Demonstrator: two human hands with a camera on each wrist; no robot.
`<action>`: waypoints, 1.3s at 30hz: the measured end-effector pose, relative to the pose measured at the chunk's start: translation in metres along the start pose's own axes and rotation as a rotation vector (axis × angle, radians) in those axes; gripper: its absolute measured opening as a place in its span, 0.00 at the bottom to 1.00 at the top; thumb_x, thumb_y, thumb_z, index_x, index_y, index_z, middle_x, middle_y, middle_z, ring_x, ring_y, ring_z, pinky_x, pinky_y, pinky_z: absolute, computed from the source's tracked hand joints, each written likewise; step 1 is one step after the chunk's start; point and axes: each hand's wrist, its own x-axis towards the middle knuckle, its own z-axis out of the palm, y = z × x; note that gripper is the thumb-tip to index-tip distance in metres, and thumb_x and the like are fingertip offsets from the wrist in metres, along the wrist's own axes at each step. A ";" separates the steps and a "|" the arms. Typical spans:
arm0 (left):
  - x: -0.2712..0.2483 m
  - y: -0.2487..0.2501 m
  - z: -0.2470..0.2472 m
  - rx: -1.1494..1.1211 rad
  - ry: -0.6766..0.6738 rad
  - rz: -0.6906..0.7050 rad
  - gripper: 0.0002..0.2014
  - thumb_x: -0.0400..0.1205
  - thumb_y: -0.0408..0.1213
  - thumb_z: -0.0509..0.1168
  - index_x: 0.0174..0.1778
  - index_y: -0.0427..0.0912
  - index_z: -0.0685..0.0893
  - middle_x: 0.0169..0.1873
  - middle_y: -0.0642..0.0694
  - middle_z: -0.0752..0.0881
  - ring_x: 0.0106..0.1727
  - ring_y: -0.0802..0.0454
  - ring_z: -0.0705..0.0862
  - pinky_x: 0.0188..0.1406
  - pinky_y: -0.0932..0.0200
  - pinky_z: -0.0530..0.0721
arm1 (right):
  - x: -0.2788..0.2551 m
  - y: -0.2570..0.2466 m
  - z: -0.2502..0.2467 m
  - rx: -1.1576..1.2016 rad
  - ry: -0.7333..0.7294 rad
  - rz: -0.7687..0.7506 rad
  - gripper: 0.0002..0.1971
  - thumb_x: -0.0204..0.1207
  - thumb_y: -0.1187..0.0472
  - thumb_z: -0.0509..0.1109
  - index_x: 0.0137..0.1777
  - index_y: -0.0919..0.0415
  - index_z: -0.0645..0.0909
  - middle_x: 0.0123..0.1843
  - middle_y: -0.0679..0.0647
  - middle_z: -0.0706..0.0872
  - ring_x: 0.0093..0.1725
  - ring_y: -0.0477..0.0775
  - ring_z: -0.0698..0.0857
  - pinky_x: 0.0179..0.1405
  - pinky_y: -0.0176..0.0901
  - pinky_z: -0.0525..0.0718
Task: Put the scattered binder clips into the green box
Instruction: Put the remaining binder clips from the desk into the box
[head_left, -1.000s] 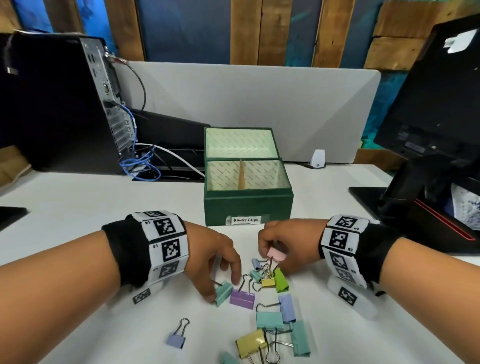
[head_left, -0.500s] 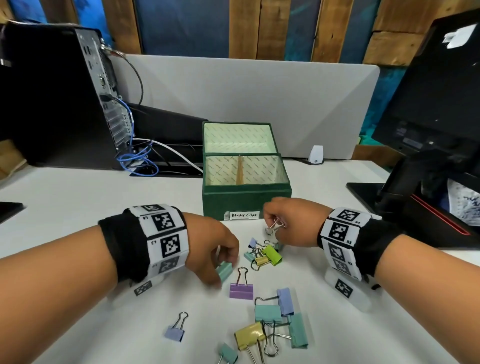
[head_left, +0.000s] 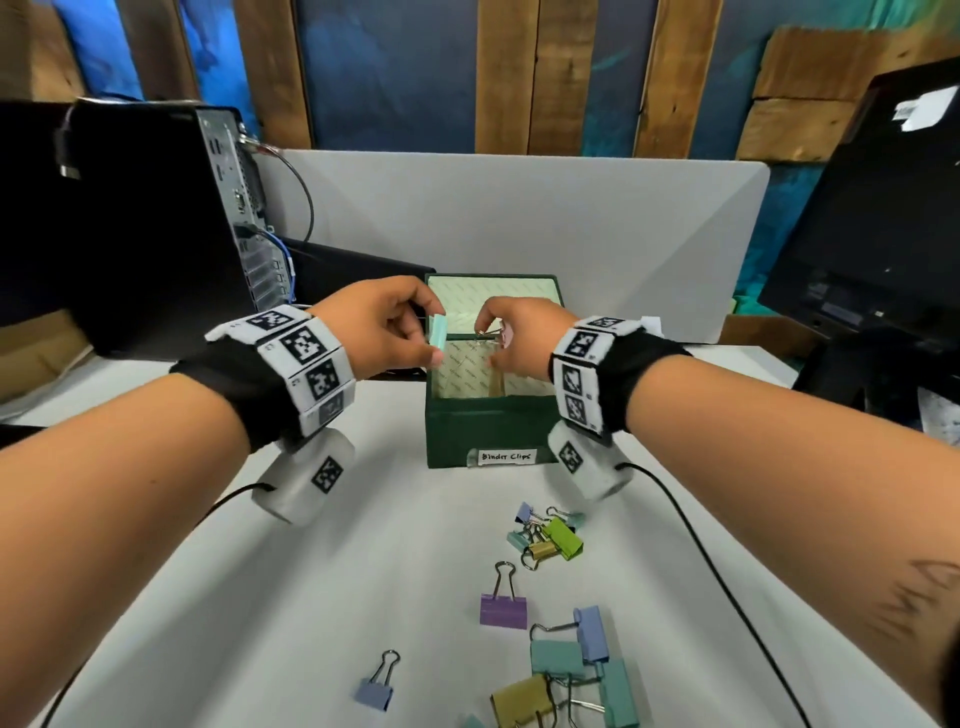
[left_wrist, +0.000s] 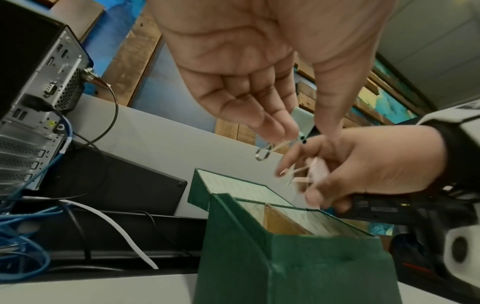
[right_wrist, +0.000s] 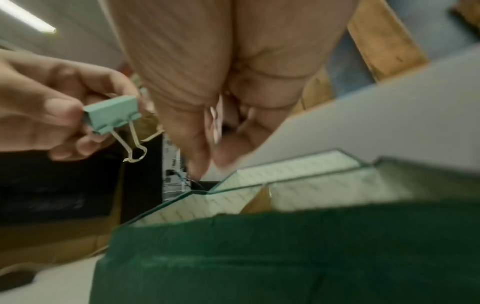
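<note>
The green box (head_left: 488, 431) stands open mid-table, its lid tipped back and a brown divider (head_left: 497, 383) inside. Above its left rim my left hand (head_left: 415, 338) pinches a teal binder clip (head_left: 438, 338), which the right wrist view shows as the teal binder clip (right_wrist: 111, 115). Over the box opening my right hand (head_left: 493, 338) holds a pink binder clip (left_wrist: 318, 170) by its body, wire handles sticking out. Several coloured clips lie on the table near me: a purple clip (head_left: 503, 610), a blue clip (head_left: 375, 693) and a green clip (head_left: 563, 538).
A black computer tower (head_left: 124, 223) with blue cables (left_wrist: 23, 226) stands at the back left. A black monitor (head_left: 878, 218) stands at the right. A grey partition (head_left: 519, 218) runs behind the box. Wrist-camera cables (head_left: 727, 597) trail over the white table (head_left: 260, 597).
Both hands rose from the pile of clips and moved forward to above the box, the left carrying the teal clip, the right carrying the pink clip.
</note>
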 end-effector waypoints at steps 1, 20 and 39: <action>0.004 -0.001 0.002 0.001 0.008 0.000 0.18 0.69 0.37 0.77 0.54 0.47 0.81 0.37 0.45 0.89 0.34 0.53 0.84 0.46 0.54 0.85 | 0.006 0.000 0.003 0.010 -0.048 0.033 0.22 0.72 0.59 0.74 0.66 0.50 0.75 0.44 0.47 0.79 0.45 0.52 0.78 0.33 0.37 0.73; 0.024 -0.010 0.045 0.443 -0.089 -0.037 0.23 0.71 0.52 0.73 0.62 0.57 0.80 0.62 0.48 0.74 0.65 0.47 0.73 0.62 0.50 0.76 | -0.106 0.049 0.028 -0.119 -0.625 -0.103 0.29 0.69 0.48 0.76 0.70 0.37 0.71 0.53 0.44 0.76 0.44 0.44 0.75 0.49 0.37 0.77; -0.063 0.034 0.099 0.565 -0.909 0.321 0.18 0.74 0.39 0.71 0.59 0.55 0.81 0.55 0.52 0.76 0.36 0.64 0.71 0.39 0.66 0.74 | -0.109 0.038 -0.001 -0.285 -0.578 -0.051 0.17 0.69 0.59 0.73 0.53 0.48 0.70 0.37 0.42 0.73 0.33 0.43 0.73 0.29 0.35 0.72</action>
